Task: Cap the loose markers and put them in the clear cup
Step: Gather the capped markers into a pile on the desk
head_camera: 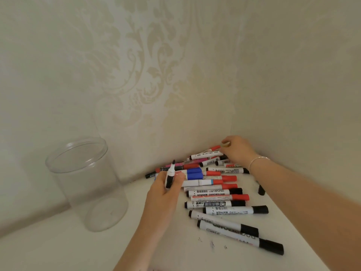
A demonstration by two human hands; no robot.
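Observation:
My left hand (166, 190) grips an uncapped black marker (170, 175) upright, tip up, just left of the pile. A pile of whiteboard markers (213, 192) with black, red and blue caps lies on the white table (58, 249) in the wall corner. My right hand (237, 150) reaches into the far end of the pile and pinches a small pale thing at its fingertips, beside a red-capped marker (207, 152). The clear cup (88, 182) stands to the left with nothing in it, well apart from both hands.
Patterned walls (156, 75) meet in a corner right behind the pile. A loose black cap (261, 189) stands by my right forearm. Small ink specks (212, 244) mark the table near the front. Bare table lies between the cup and the pile.

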